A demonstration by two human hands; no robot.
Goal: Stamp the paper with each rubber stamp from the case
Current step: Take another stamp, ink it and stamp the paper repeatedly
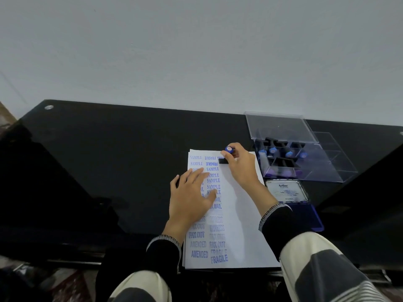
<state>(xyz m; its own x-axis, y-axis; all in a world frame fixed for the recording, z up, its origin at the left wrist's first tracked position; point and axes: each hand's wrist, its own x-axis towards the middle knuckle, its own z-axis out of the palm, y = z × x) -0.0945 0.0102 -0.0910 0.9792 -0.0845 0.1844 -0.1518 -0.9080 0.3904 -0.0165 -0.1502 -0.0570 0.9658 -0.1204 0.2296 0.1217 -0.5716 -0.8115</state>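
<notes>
Holding rubber stamps (pixel 287 154), clear case (pixel 327 168)

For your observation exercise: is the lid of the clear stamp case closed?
No, the clear stamp case has its lid raised, and stamps show in the open compartments.

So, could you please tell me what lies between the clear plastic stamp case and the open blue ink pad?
In the head view, only bare black glass tabletop separates the clear plastic stamp case from the open blue ink pad.

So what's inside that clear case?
Several stamps with blue-capped handles stand in the case; its right compartments look empty. The open lid blurs them, so I can't count them.
</notes>
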